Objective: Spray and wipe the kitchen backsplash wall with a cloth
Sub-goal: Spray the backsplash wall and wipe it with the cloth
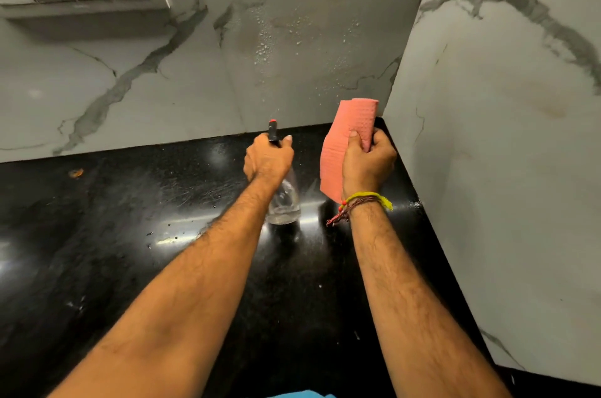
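A clear plastic spray bottle (283,202) with a black, red-tipped head is gripped by the left hand (268,158), fingers curled round its neck, above the glossy black stone table (130,235). A pink, waffle-textured cloth (349,137), folded, is clamped in the right hand (367,163) near the corner. The white, grey-veined marble backsplash (227,72) is beaded with droplets; no writing is legible.

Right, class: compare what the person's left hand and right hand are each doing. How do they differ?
The left hand grips a clear spray bottle by its neck, while the right hand pinches a folded pink cloth. The left hand is further from the corner; the right hand is beside the side wall. Only the right wrist wears thread bracelets. Both are raised over the black countertop, facing the droplet-covered backsplash.
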